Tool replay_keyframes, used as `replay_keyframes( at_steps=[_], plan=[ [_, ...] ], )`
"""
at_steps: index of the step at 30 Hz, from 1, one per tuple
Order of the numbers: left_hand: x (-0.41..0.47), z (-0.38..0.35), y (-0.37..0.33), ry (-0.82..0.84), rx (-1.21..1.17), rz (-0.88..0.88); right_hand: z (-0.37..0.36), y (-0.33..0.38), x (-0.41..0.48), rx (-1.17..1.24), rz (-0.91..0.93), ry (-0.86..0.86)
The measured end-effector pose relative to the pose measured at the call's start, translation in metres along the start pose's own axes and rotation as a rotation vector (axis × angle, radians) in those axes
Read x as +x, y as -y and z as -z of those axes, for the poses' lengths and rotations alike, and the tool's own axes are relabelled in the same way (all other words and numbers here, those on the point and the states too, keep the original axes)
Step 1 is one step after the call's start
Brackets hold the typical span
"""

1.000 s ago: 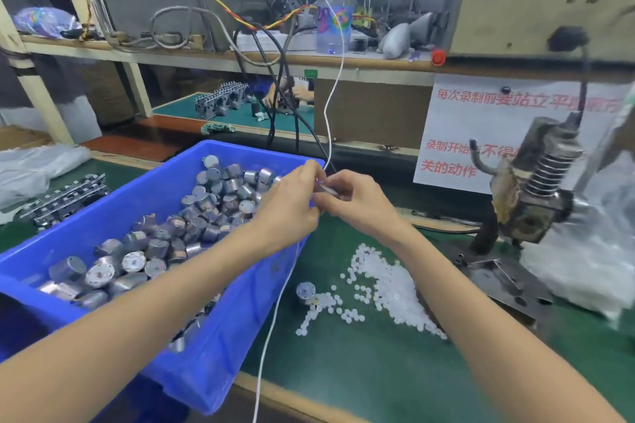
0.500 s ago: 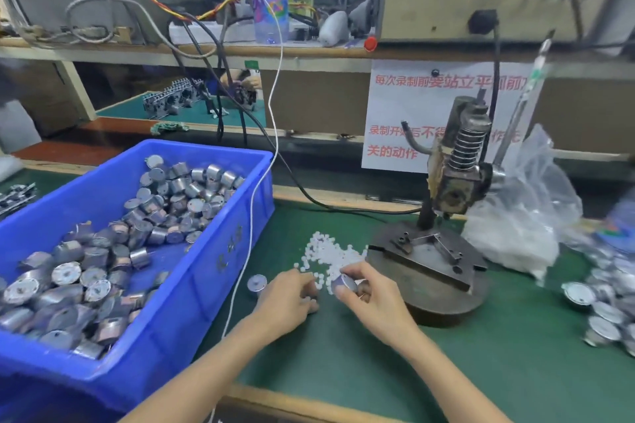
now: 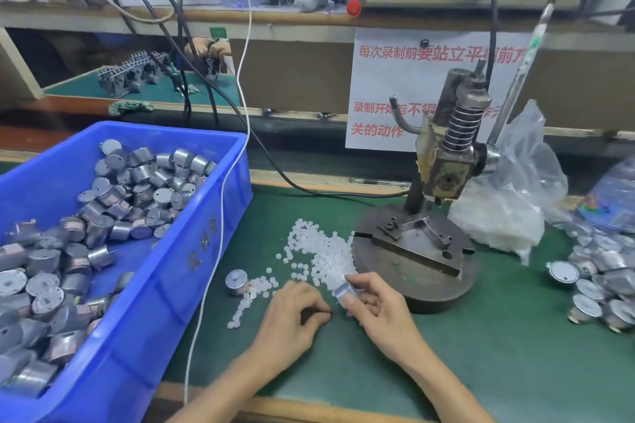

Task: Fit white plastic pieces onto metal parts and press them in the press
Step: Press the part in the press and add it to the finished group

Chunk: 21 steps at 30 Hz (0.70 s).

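My right hand (image 3: 381, 312) grips a small metal cylinder (image 3: 343, 290) between thumb and fingers, just left of the press base. My left hand (image 3: 292, 312) rests on the green mat with fingers curled, its fingertips down by the white plastic pieces (image 3: 323, 254); whether it pinches one is hidden. The pieces lie in a loose heap on the mat. One more metal cylinder (image 3: 236, 282) stands upright left of the heap. The hand press (image 3: 443, 161) stands on a round metal base (image 3: 412, 257) with nothing in its fixture.
A blue bin (image 3: 202, 251) full of metal cylinders fills the left. A white cable (image 3: 223, 216) hangs across its right wall. A clear bag of white pieces (image 3: 508, 206) lies behind the press. Several finished metal parts (image 3: 598, 285) lie at the right edge.
Both hands came down from above the bin to the mat beside the white pieces, the right one carrying the metal cylinder. The view has swung right and closer.
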<state>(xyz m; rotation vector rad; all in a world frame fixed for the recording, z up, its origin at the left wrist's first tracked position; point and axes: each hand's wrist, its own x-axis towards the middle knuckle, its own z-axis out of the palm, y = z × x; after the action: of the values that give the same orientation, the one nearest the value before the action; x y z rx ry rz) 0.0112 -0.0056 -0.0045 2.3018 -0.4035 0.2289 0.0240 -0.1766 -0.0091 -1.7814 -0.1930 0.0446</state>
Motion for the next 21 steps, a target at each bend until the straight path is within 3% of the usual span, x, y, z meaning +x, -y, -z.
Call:
replay_keyframes(
  at_steps=[8, 21],
  plan=[
    [-0.0040, -0.0003, 0.0032, -0.037, -0.112, 0.127, -0.0005, -0.0023, 0.0023, -0.153, 0.093, 0.077],
    [-0.0083, 0.0007, 0.0064, -0.044, -0.029, 0.114, -0.0050, -0.0068, 0.0042, -0.309, 0.271, 0.059]
  ],
)
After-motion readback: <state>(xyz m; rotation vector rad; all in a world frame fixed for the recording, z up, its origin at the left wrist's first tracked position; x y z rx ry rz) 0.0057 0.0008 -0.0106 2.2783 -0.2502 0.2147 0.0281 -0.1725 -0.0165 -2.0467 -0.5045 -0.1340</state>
